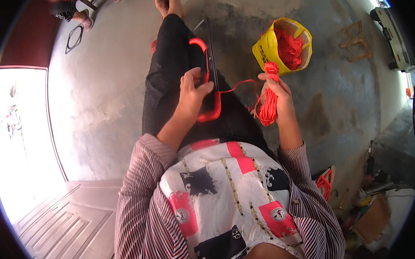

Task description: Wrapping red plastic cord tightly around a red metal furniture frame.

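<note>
A rounded frame (217, 106), partly wrapped in red cord, rests across my thighs beside a thin dark bar (209, 34). Over the frame's middle is my left hand (192, 91), its thumb and fingers apart, hiding part of the frame. My right hand (282, 96) is closed around a looped bundle of red cord (267, 106), with a knotted lump at its top. From this bundle a single strand (240, 84) runs slackly leftward to the frame's right side.
Ahead on the right stands a yellow bag (265, 48) filled with red cord (288, 49). A small wooden stool (355, 42) is farther right. Red-corded frames (326, 183) and clutter (373, 217) lie at lower right. Another person's foot (87, 21) shows at upper left.
</note>
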{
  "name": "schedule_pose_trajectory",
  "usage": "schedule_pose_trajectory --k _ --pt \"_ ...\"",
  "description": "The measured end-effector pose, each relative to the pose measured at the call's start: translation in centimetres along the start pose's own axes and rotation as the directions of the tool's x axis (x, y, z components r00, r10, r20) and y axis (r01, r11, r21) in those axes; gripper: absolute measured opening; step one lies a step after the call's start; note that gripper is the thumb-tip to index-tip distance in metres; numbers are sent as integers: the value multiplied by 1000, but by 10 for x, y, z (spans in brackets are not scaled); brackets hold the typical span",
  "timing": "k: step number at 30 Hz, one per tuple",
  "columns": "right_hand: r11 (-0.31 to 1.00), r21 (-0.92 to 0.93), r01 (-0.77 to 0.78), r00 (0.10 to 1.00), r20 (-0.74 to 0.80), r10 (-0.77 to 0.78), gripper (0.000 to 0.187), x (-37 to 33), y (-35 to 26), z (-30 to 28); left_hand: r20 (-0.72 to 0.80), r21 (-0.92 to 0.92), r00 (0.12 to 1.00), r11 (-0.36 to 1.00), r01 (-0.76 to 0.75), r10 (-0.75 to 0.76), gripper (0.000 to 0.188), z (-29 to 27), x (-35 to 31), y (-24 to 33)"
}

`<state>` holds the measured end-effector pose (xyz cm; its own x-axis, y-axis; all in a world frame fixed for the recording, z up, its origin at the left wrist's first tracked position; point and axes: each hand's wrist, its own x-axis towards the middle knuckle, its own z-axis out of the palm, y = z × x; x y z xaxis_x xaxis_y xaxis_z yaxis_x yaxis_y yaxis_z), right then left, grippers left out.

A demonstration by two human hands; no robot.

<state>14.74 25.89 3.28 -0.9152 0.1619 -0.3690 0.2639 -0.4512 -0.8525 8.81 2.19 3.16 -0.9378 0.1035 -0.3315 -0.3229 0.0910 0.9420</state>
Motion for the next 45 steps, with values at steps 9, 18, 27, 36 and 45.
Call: schedule_pose_trajectory --k 9,18,27,36,45 --pt "962 256 -97 932 361 -2 42 -30 12 61 428 65 757 818 -571 495 41 27 -44 50" --pt "957 201 -211 695 719 2 39 22 -5 20 242 -656 897 744 -130 370 35 -42 -16 85" --pt "545 -733 408 846 528 78 34 40 14 47 653 618 722 390 -682 229 37 -41 0 32" --pt "566 -675 474 794 605 57 37 41 9 47 406 648 844 540 -536 351 25 -13 -4 14" --pt "427 -747 509 823 568 12 35 46 20 48 442 648 783 449 -616 437 26 -9 -11 15"
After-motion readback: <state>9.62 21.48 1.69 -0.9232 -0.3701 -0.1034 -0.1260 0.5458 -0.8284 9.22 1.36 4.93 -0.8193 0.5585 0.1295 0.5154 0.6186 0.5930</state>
